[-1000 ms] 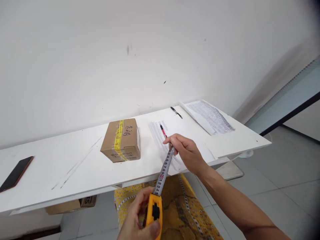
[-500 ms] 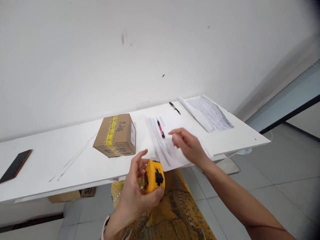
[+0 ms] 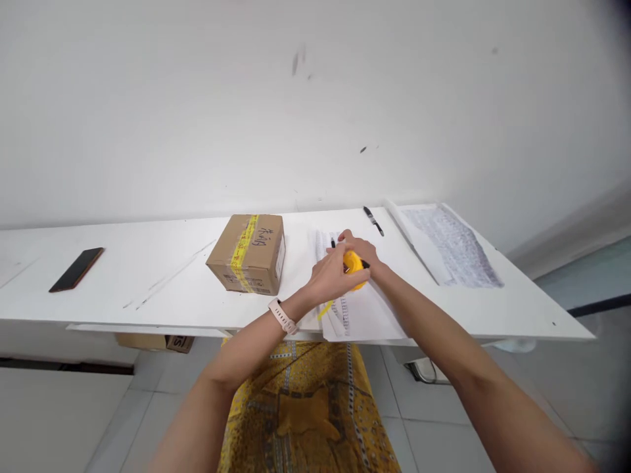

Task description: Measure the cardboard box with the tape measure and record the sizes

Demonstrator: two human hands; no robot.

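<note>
My left hand (image 3: pixel 329 272) is closed around a yellow tape measure (image 3: pixel 353 264) with a black button, held above the printed sheets. A short yellow strip (image 3: pixel 325 310) shows below that hand; whether it belongs to the tape measure I cannot tell. Just behind the tape measure is my right hand (image 3: pixel 363 248), its fingers curled downward and partly hidden. Between the hands, the dark end of a pen (image 3: pixel 332 242) peeks out over the papers (image 3: pixel 367 318). To the left sits a taped cardboard box (image 3: pixel 249 253) with handwriting on top.
A black pen (image 3: pixel 373 221) lies near the wall. Right of it is a covered sheet stack (image 3: pixel 451 246). A dark phone (image 3: pixel 76 270) rests on the left of the white table (image 3: pixel 162 246). Another carton (image 3: pixel 155 341) is below the table.
The view has shifted. My left hand has carried the tape measure forward and right over the papers, close to my right hand. The red-and-black pen is now mostly hidden by the hands.
</note>
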